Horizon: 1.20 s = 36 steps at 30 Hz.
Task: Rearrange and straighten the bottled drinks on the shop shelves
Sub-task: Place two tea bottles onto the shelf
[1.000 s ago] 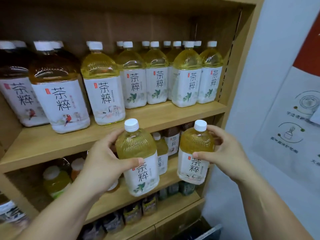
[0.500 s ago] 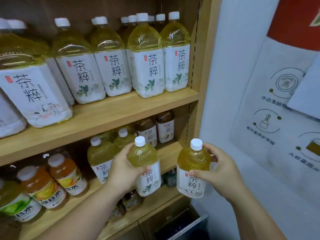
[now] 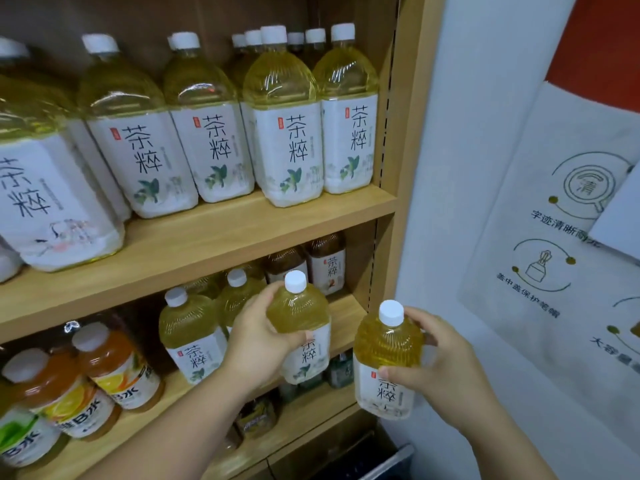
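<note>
My left hand (image 3: 258, 341) grips a small green-tea bottle (image 3: 300, 317) with a white cap, upright, at the front right of the middle shelf (image 3: 348, 313). My right hand (image 3: 438, 358) holds a second small green-tea bottle (image 3: 386, 344) in the air, just right of the shelf's front edge and slightly lower. Two more small green-tea bottles (image 3: 188, 336) stand on the same shelf to the left of my left hand. Brown tea bottles (image 3: 327, 259) stand at the back right of that shelf.
Large green-tea bottles (image 3: 284, 126) fill the upper shelf (image 3: 242, 233). Orange drink bottles (image 3: 110, 362) lean at the middle shelf's left. A lower shelf (image 3: 304, 414) holds small dark packs. The wooden side panel (image 3: 405, 140) and a white wall with a poster (image 3: 561, 216) stand to the right.
The view has dropped from the upper shelf towards the middle shelf. Both hands have carried their bottles down, the left one in to the middle shelf's front right.
</note>
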Tool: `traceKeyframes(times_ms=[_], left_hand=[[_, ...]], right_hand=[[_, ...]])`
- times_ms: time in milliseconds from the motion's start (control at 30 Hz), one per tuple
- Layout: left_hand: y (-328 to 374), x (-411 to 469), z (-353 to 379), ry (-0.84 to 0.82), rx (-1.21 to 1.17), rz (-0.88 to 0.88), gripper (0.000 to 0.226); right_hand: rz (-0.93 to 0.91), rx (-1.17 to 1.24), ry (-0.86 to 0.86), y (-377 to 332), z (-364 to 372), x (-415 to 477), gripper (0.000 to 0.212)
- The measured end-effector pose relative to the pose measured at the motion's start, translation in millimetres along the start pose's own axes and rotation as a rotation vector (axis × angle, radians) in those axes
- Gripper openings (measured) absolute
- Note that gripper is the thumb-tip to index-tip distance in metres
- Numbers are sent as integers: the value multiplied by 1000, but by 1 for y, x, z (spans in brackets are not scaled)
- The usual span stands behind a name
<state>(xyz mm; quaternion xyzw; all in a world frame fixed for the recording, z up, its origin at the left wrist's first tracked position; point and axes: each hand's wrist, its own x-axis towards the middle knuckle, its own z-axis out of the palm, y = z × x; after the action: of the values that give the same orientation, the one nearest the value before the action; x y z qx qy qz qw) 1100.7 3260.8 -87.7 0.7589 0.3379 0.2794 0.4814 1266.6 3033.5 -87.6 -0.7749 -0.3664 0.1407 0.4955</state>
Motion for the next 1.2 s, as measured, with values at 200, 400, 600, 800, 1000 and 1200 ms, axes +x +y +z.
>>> traceKeyframes(times_ms=[200, 400, 600, 800, 1000, 1200], left_hand=[[100, -34, -62, -11, 12, 161, 91], [189, -42, -118, 132, -117, 307, 76], [236, -5, -143, 273, -17, 319, 71], [232, 40, -140, 327, 111, 223, 77], [215, 74, -142, 372, 114, 209, 92], [210, 87, -137, 397, 204, 260, 91]], right_hand=[[-102, 48, -8, -30, -9, 21, 83], [-186, 110, -69, -65, -9, 35, 80], [-225, 140, -122, -80, 1, 43, 86], [-238, 128, -141, -78, 6, 43, 87], [-221, 120, -138, -68, 6, 44, 84], [-190, 118, -143, -60, 17, 43, 85]])
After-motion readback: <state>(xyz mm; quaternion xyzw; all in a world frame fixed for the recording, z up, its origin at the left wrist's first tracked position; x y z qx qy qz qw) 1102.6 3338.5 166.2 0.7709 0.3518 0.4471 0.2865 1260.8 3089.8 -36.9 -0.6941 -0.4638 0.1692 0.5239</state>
